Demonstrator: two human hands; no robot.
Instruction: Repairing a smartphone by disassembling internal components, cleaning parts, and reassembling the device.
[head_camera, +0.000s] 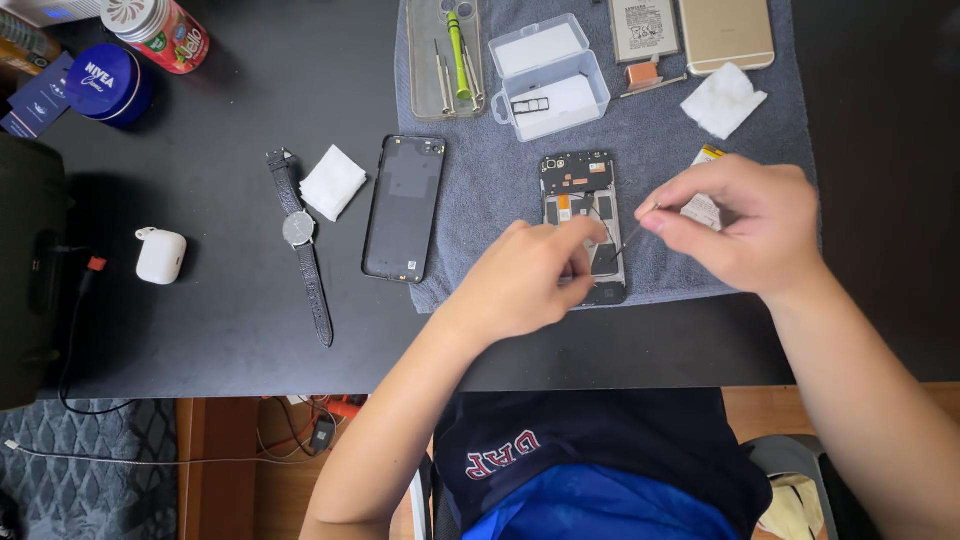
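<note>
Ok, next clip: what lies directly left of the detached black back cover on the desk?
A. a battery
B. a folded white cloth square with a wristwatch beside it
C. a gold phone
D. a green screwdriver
B: the folded white cloth square sits just left of the black back cover, with the wristwatch beyond it on the dark desk.
</note>
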